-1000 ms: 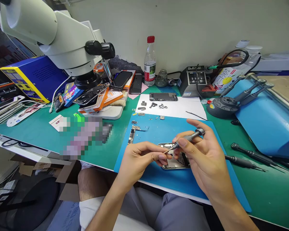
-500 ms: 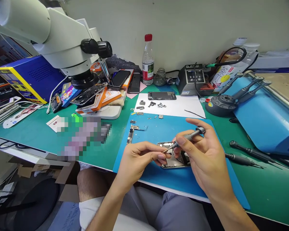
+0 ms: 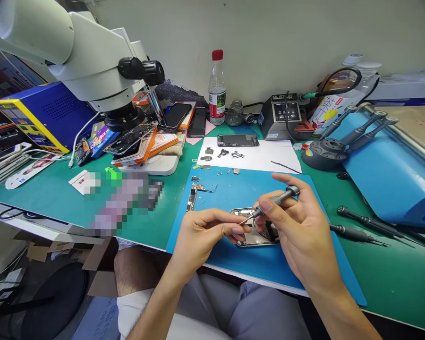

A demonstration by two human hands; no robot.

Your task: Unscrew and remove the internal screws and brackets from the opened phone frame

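1. Screwdriver (image 3: pixel 276 199) stays gripped in the right hand (image 3: pixel 299 236), over the opened phone (image 3: pixel 250 241) near the blue mat's (image 3: pixel 230 189) front edge.
2. Left hand (image 3: pixel 205 233) still pinches narrowly at its tip; whether it holds anything, I cannot tell.
3. Nothing on the mat has shifted: steady, fine handling.

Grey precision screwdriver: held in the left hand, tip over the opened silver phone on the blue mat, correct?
No. The grey precision screwdriver is in the right hand, not the left, as the head view shows. Its tip is over the opened silver phone on the blue mat.
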